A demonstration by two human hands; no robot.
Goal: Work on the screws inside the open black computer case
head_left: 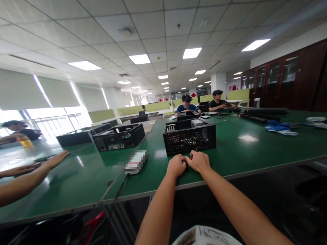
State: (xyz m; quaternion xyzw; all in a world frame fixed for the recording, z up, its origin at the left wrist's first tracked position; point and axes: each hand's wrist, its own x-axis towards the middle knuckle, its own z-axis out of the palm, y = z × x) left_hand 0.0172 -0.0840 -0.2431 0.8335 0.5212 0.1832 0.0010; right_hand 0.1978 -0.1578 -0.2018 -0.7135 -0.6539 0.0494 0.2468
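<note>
My left hand [176, 165] and my right hand [199, 161] meet at the near edge of the green table, both with fingers curled closed. A thin dark sliver [196, 149] sticks up past the knuckles of my right hand; it is too small to name. What lies between my fingers is hidden. Just beyond both hands stands a black computer case [189, 139], its perforated side towards me and its top uncovered. A silver box-shaped part [196, 121] shows inside it.
Left of my hands lies a pixelated device [135, 162] with a black cable [120, 190]. Further left are an open computer case [119, 137] and a co-worker's arm [33, 177]. Blue-and-white gloves [281, 127] lie at right. Two people [187, 107] sit across the table [250, 153].
</note>
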